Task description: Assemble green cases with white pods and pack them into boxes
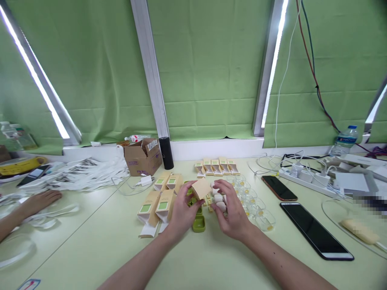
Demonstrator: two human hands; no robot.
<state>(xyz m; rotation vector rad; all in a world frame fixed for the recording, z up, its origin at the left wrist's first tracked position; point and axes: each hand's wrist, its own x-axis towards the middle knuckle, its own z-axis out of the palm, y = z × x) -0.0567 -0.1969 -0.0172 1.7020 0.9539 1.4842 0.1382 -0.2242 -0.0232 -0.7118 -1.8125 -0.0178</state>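
Observation:
My left hand (183,213) is closed on a small tan carton (201,188), held tilted above the table. My right hand (232,211) is to its right, fingers curved and apart, beside several white rounded pieces (221,206); I see nothing gripped in it. Under and in front of the carton is a row of small green square cups (198,224), partly hidden by my left hand. Small yellow pieces (208,201) lie between my hands. Clear plastic covers (250,200) with yellow dots spread to the right. Tan cartons with open flaps (165,204) stand left of my left hand.
More tan cartons (215,166) line up at the back. A brown cardboard box (143,157) and black cylinder (166,153) stand by the wall. Two phones (316,230) and a power strip (308,183) are right. Another person's hand (42,201) rests among white strips (78,173) at left.

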